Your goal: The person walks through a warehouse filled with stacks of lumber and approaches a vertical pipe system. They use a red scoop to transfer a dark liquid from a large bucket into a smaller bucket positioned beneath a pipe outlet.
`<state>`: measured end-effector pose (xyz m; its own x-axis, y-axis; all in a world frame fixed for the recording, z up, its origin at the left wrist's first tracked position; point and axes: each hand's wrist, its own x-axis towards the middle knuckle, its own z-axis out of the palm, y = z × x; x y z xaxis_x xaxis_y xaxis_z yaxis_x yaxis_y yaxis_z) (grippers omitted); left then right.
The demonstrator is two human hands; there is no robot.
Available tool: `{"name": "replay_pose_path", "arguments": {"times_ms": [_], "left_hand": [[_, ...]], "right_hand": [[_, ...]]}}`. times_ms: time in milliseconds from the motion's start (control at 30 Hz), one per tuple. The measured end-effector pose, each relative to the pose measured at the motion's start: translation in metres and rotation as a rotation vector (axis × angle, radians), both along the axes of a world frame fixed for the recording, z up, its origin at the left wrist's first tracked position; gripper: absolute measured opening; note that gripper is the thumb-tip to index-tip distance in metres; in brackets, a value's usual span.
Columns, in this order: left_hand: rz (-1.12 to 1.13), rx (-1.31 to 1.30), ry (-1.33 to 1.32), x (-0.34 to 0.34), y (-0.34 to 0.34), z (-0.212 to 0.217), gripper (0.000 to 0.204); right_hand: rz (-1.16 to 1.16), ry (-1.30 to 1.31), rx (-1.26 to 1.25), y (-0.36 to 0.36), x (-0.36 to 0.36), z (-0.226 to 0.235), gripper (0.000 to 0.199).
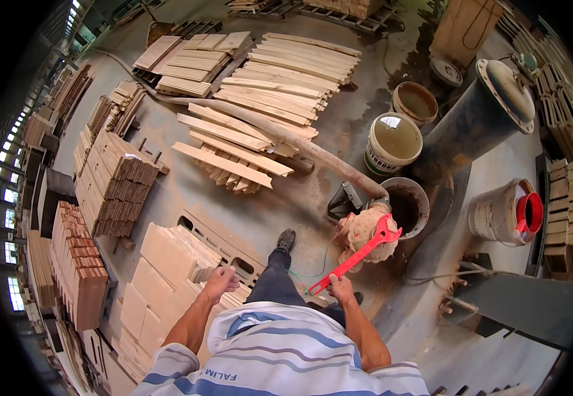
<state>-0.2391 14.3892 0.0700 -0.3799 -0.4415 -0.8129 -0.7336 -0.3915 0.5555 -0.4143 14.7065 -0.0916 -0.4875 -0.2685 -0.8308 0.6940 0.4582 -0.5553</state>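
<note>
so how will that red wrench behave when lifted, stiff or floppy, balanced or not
The red wrench is probably stiff: its long handle looks straight, held near one end by the right hand. It may feel head-heavy, since its wide forked head lies far from the grip. It seems unlikely to roll, given that broad shape.

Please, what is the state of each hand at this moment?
Left hand: loosely closed, nothing visible in it.
Right hand: closed, holding the red wrench by its handle end.
</note>
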Motion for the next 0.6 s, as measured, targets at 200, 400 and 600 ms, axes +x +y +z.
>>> {"name": "replay_pose_path", "arguments": {"times_ms": [200,400,600], "left_hand": [[0.003,-0.008,-0.017,-0.002,0.001,0.001,0.040],[0.019,-0.004,-0.002,-0.007,0.002,0.007,0.036],[0.057,-0.025,-0.013,-0.008,0.002,0.008,0.033]], "right_hand": [[0.009,0.011,0.010,0.001,-0.002,0.001,0.031],[-0.046,-0.020,0.005,-0.007,-0.004,0.016,0.032],[-0.059,-0.046,0.006,-0.009,-0.005,0.017,0.031]]}}
